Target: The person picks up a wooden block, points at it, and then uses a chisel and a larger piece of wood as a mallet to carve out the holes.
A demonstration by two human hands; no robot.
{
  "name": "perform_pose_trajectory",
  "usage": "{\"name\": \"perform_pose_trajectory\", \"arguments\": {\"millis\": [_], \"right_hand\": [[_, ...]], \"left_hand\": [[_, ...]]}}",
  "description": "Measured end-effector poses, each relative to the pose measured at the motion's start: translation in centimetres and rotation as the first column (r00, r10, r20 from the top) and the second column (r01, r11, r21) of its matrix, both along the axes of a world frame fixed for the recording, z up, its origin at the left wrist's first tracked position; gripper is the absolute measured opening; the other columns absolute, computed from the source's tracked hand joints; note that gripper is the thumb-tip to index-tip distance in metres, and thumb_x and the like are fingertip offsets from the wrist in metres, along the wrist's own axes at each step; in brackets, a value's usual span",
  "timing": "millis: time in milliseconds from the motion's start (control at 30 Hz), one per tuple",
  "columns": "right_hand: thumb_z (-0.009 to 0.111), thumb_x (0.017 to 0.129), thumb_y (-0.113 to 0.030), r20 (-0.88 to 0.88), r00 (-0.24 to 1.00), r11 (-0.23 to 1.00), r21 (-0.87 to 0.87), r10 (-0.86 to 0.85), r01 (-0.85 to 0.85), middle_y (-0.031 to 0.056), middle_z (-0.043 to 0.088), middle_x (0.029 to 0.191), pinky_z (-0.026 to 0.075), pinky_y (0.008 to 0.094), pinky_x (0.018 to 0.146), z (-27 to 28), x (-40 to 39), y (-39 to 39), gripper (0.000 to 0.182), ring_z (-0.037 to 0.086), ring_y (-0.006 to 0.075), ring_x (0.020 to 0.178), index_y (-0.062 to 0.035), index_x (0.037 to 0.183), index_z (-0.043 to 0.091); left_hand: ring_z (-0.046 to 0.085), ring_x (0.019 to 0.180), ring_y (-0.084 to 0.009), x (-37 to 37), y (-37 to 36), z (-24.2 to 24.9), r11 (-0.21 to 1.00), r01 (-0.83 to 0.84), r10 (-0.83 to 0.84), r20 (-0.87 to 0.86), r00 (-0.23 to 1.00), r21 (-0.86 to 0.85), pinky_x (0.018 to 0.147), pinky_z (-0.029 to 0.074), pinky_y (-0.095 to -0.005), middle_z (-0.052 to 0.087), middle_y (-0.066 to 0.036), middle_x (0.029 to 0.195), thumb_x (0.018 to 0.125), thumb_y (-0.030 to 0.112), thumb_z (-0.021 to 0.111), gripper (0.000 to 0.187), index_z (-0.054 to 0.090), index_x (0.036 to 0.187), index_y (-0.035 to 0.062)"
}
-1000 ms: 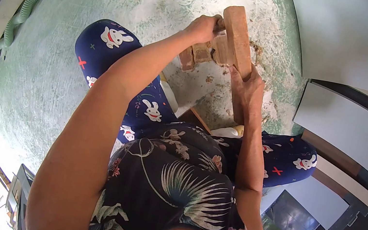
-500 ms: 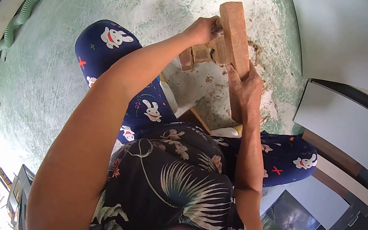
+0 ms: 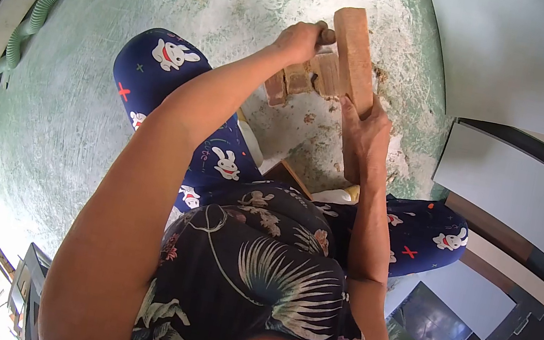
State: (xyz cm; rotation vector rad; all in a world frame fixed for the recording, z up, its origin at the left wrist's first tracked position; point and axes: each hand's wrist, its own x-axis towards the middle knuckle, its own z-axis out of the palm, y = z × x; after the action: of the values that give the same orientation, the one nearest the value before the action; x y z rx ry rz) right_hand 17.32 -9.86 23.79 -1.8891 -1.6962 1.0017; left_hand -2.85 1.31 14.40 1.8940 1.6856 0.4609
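Observation:
My right hand (image 3: 368, 130) grips a long reddish-brown wooden block (image 3: 356, 57) near its lower end, thumb on the near side. The block stands tilted over several rough brown pieces (image 3: 299, 80) lying on the floor. My left hand (image 3: 299, 42) is closed beside the block's upper part. A small dark rounded end (image 3: 327, 36) shows at its fingers; what it belongs to is hidden. A wider brown piece (image 3: 331, 75) with a grained face lies against the block's left side, below my left hand.
Crumbs and pale dust lie on the worn green-white floor (image 3: 84, 79) around the pieces. A brown board edge (image 3: 289, 175) sits between my legs. A green ribbed hose (image 3: 42, 6) runs along the left. Flat panels (image 3: 505, 167) stand at the right.
The upper end of the wooden block has shifted slightly right. More of the dark rounded end shows beside my left hand, which has moved only a little. My right hand keeps its grip.

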Motion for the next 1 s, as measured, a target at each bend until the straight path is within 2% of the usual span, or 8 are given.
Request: {"name": "perform_pose_trajectory", "arguments": {"millis": [267, 367, 533, 667, 767, 867, 967, 1000], "right_hand": [[0.070, 0.080, -0.032, -0.041, 0.999, 0.999, 0.044, 0.012, -0.010, 0.0233, 0.068, 0.088, 0.053, 0.0382, 0.072, 0.5, -0.1, -0.1, 0.056, 0.069, 0.0300, 0.080, 0.0012, 0.123, 0.056], [0.070, 0.080, -0.032, -0.047, 0.999, 0.999, 0.046, 0.015, -0.013, 0.0231, 0.068, 0.088, 0.053, 0.0382, 0.072, 1.1, -0.3, -0.1, 0.057, 0.069, 0.0295, 0.079, 0.0017, 0.123, 0.055], [0.070, 0.080, -0.032, -0.111, 0.994, 0.997, 0.074, 0.021, -0.013, 0.0238, 0.067, 0.087, 0.052, 0.0380, 0.072, 0.1, -0.6, -0.2, 0.056, 0.068, 0.0301, 0.080, 0.0030, 0.122, 0.056], [0.068, 0.081, -0.034, -0.075, 0.996, 0.997, -0.049, 0.054, -0.058, 0.0236, 0.067, 0.088, 0.051, 0.0398, 0.076, -0.9, -0.5, -0.2, 0.052, 0.068, 0.0338, 0.084, 0.0000, 0.119, 0.059], [0.067, 0.082, -0.033, -0.006, 1.000, 0.999, -0.027, 0.021, -0.021, 0.0227, 0.068, 0.088, 0.050, 0.0403, 0.076, 0.2, -0.3, -0.1, 0.049, 0.068, 0.0344, 0.085, 0.0001, 0.117, 0.059], [0.067, 0.082, -0.033, 0.015, 1.000, 1.000, -0.014, -0.006, 0.006, 0.0224, 0.068, 0.086, 0.051, 0.0394, 0.075, -0.1, 0.4, 0.0, 0.049, 0.068, 0.0334, 0.084, 0.0023, 0.116, 0.059], [0.067, 0.082, -0.033, 0.009, 0.999, 0.999, -0.037, -0.031, 0.031, 0.0225, 0.068, 0.086, 0.051, 0.0391, 0.074, 0.0, 0.9, 0.1, 0.050, 0.068, 0.0325, 0.083, 0.0035, 0.116, 0.059], [0.067, 0.082, -0.033, -0.003, 0.999, 0.998, -0.046, -0.036, 0.036, 0.0228, 0.068, 0.085, 0.051, 0.0393, 0.074, 0.3, 0.9, 0.2, 0.050, 0.068, 0.0324, 0.082, 0.0033, 0.116, 0.060]], "left_hand": [[0.065, 0.086, -0.0306, 0.3, -0.1, -0.2, 1.000, -0.011, 0.009, 0.149, 0.989, 0.016, 0.075, 0.050, -0.0400, 0.066, -0.016, 0.089, 0.081, 0.018, 0.067, 0.033, 0.057, 0.110, 0.0063], [0.063, 0.099, -0.0318, 0.4, -0.2, 0.2, 0.996, 0.015, -0.004, 0.127, 0.992, -0.083, 0.085, 0.052, -0.0402, 0.066, -0.016, 0.103, 0.083, 0.020, 0.064, 0.038, 0.054, 0.116, 0.0056], [0.063, 0.098, -0.0324, 0.4, -0.2, 0.3, 0.992, 0.005, 0.003, 0.063, 0.998, -0.130, 0.084, 0.052, -0.0403, 0.066, -0.017, 0.103, 0.083, 0.019, 0.063, 0.036, 0.055, 0.115, 0.0050], [0.063, 0.096, -0.0358, 0.5, -0.2, 0.2, 0.997, 0.007, 0.000, 0.090, 0.996, -0.078, 0.080, 0.050, -0.0418, 0.066, -0.022, 0.100, 0.084, 0.019, 0.060, 0.026, 0.063, 0.104, 0.0028], [0.063, 0.094, -0.0359, 0.9, 0.1, 1.2, 0.996, -0.029, 0.022, -0.086, 0.996, -0.081, 0.078, 0.050, -0.0439, 0.067, -0.020, 0.096, 0.084, 0.016, 0.059, 0.024, 0.061, 0.104, 0.0038], [0.064, 0.092, -0.0349, -0.1, 0.2, 1.7, 0.998, -0.058, 0.053, -0.153, 0.987, -0.030, 0.076, 0.050, -0.0454, 0.067, -0.018, 0.093, 0.083, 0.014, 0.059, 0.023, 0.058, 0.104, 0.0055], [0.066, 0.088, -0.0346, -1.0, 0.1, 1.3, 0.999, -0.035, 0.040, -0.311, 0.950, 0.023, 0.074, 0.052, -0.0431, 0.067, -0.018, 0.090, 0.082, 0.009, 0.055, 0.021, 0.057, 0.103, 0.0049], [0.066, 0.088, -0.0342, -1.2, 0.2, 0.4, 0.999, -0.042, 0.042, -0.323, 0.945, 0.007, 0.078, 0.049, -0.0483, 0.067, -0.018, 0.089, 0.082, 0.008, 0.055, 0.021, 0.058, 0.102, 0.0047]]}}
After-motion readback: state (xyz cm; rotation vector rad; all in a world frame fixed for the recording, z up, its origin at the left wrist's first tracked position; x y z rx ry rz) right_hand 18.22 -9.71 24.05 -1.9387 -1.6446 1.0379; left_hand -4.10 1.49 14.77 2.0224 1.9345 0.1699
